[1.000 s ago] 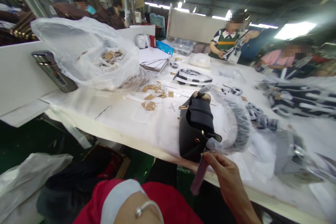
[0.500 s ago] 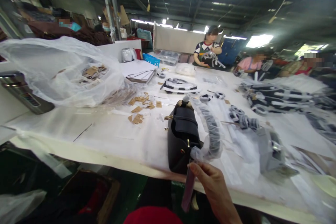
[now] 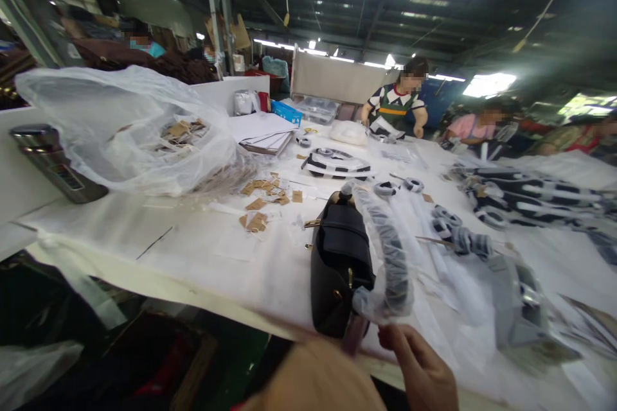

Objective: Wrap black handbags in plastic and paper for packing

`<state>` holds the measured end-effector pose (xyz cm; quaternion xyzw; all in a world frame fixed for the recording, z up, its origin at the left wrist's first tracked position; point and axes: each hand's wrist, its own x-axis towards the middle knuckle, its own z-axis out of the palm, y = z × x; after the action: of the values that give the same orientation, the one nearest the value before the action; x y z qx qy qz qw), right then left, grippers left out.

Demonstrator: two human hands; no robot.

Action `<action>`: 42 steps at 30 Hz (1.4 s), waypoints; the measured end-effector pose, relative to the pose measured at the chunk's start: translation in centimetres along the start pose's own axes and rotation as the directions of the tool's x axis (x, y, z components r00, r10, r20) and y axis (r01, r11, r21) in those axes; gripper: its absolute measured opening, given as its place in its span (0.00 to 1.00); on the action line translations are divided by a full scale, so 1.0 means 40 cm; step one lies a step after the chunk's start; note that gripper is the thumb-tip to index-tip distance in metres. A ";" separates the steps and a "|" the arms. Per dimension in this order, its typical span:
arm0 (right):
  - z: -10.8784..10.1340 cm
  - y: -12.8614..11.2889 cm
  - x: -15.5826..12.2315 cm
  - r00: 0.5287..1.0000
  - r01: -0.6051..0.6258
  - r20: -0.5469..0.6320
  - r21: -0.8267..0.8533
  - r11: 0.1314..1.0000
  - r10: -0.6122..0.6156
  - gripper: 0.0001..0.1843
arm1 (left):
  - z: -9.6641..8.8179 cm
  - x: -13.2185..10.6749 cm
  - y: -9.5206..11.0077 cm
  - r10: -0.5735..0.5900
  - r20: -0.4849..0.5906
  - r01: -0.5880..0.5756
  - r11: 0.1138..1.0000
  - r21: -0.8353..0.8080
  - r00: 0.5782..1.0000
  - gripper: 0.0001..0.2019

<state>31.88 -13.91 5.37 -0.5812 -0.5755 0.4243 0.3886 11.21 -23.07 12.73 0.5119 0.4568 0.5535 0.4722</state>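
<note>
A black handbag (image 3: pixel 340 270) lies on the white-covered table (image 3: pixel 207 250) near its front edge, and its handle (image 3: pixel 393 257) is wrapped in clear plastic. My right hand (image 3: pixel 421 369) is at the bottom, just below the bag, fingers curled in a pinch on a short dark mauve strip (image 3: pixel 354 334) that touches the bag's near end. A blurred tan shape (image 3: pixel 313 382) at the bottom centre looks like my left arm or hand. Its fingers do not show.
A big clear bag of brown tags (image 3: pixel 130 128) and a steel flask (image 3: pixel 55 164) stand at the left. Loose tags (image 3: pixel 263 196) and striped straps (image 3: pixel 525 196) are spread over the table. Other people (image 3: pixel 398 103) work at the far end.
The view has tilted up slightly. My right hand has dropped lower in the picture, still at the bag's near end with the strip. The blurred tan shape has come in at the bottom.
</note>
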 end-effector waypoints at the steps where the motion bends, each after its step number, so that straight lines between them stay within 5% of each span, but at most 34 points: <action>1: -0.001 0.010 -0.002 0.999 0.000 -0.039 -0.015 1.000 0.000 0.25 | -0.028 0.036 -0.015 0.035 -0.081 -0.031 0.998 0.054 0.996 0.18; 3: 0.010 0.030 -0.012 0.997 0.021 -0.078 -0.026 0.999 -0.023 0.34 | -0.085 0.111 -0.059 0.216 -0.239 -0.142 0.945 0.293 0.947 0.16; 4: 0.020 0.039 -0.019 0.996 0.038 -0.080 -0.033 0.999 -0.041 0.39 | -0.111 0.146 -0.085 0.356 -0.292 -0.186 0.858 0.478 0.888 0.14; 6: 0.047 0.054 -0.033 0.996 0.064 -0.065 -0.072 0.995 -0.069 0.46 | -0.151 0.202 -0.139 0.520 -0.074 -0.322 0.629 0.707 0.851 0.17; 8: 0.075 0.064 -0.042 0.996 0.066 -0.048 -0.119 0.991 -0.072 0.48 | -0.171 0.238 -0.180 0.521 0.130 -0.403 0.453 0.795 0.843 0.23; 12: 0.109 0.077 -0.044 0.998 0.017 -0.061 -0.165 0.986 -0.027 0.44 | -0.174 0.277 -0.198 0.495 0.229 -0.424 0.327 0.845 0.838 0.18; 17: 0.107 0.075 -0.042 0.996 -0.030 -0.090 -0.225 0.974 0.010 0.43 | -0.134 0.279 -0.164 0.546 0.276 -0.443 0.201 0.874 0.791 0.01; 20: 0.069 0.062 -0.018 0.990 -0.131 -0.070 -0.176 0.976 0.121 0.42 | -0.069 0.240 -0.135 0.652 0.250 -0.442 0.147 0.885 0.716 0.02; 23: 0.001 0.046 0.048 0.996 -0.083 0.008 -0.027 0.996 0.084 0.47 | 0.005 0.205 -0.110 0.723 0.224 -0.458 0.141 0.878 0.653 0.03; 25: -0.046 0.037 0.104 0.998 -0.045 0.054 0.084 0.995 0.041 0.54 | 0.041 0.202 -0.105 0.706 0.186 -0.431 0.185 0.883 0.683 0.05; 27: -0.083 0.027 0.150 0.999 -0.007 0.050 0.123 0.992 0.001 0.59 | 0.058 0.215 -0.112 0.627 0.120 -0.344 0.249 0.905 0.770 0.05; 30: -0.106 0.004 0.167 0.984 0.152 -0.083 -0.074 0.986 -0.158 0.57 | 0.044 0.239 -0.126 0.489 0.058 -0.227 0.293 0.929 0.870 0.11; 32: -0.100 -0.019 0.145 0.925 0.315 -0.119 -0.288 0.904 -0.360 0.47 | 0.012 0.242 -0.130 0.437 0.073 -0.206 0.266 0.942 0.897 0.23; 35: -0.059 -0.062 0.102 0.729 0.637 0.071 -0.437 0.635 -0.681 0.28 | -0.053 0.233 -0.134 0.340 0.106 -0.179 0.190 0.965 0.935 0.24; 38: 0.011 -0.101 0.098 0.546 0.814 0.331 -0.427 0.394 -0.770 0.26 | -0.105 0.227 -0.149 0.235 0.111 -0.144 0.127 0.981 0.966 0.21; 40: 0.060 -0.116 0.119 0.545 0.821 0.468 -0.466 0.330 -0.696 0.29 | -0.120 0.225 -0.164 0.167 0.133 -0.149 0.093 0.984 0.977 0.19; 42: 0.100 -0.123 0.146 0.606 0.791 0.593 -0.520 0.322 -0.530 0.32 | -0.119 0.221 -0.177 0.104 0.184 -0.191 0.058 0.980 0.977 0.17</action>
<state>26.30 -8.07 8.37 -0.3164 -0.9350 0.0346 0.1564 6.56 -13.45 6.65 0.7566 0.6404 0.1236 -0.0456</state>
